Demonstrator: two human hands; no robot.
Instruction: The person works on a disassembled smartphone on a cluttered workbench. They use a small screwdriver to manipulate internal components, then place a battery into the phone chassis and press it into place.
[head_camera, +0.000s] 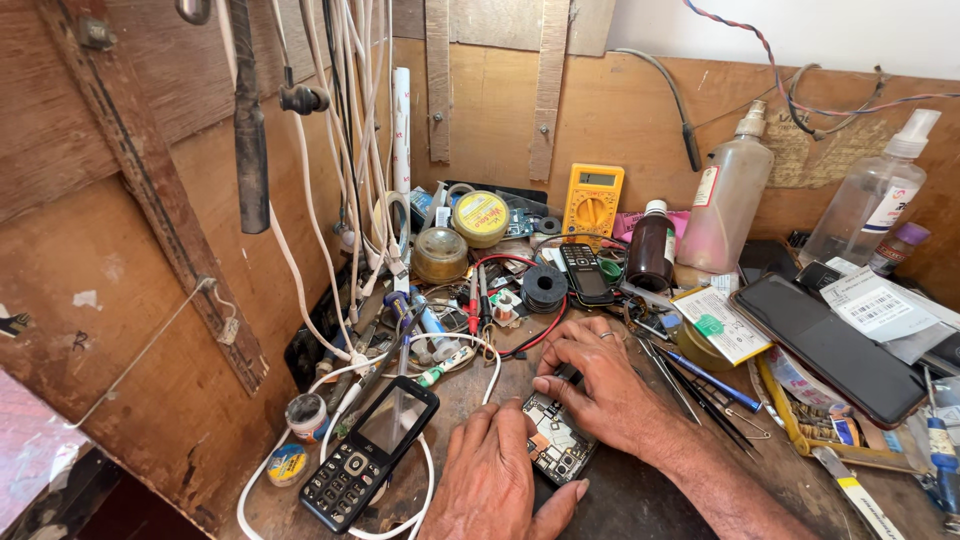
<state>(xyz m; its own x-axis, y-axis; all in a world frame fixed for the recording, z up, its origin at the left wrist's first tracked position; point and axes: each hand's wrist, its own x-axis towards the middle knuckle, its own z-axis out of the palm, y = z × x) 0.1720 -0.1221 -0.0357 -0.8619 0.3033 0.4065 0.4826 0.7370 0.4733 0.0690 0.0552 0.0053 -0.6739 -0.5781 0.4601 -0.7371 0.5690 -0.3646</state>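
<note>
Working on an opened phone (556, 443) with its green board showing, flat on the desk (640, 500), just right of the black keypad phone (367, 452). Left hand (497, 480) resting flat at its left edge, fingers spread, holding nothing. Right hand (598, 378) pressing its top end, fingers bent and close together. Probably steadying it now; a careful, gentle touch needed on the small parts.
</note>
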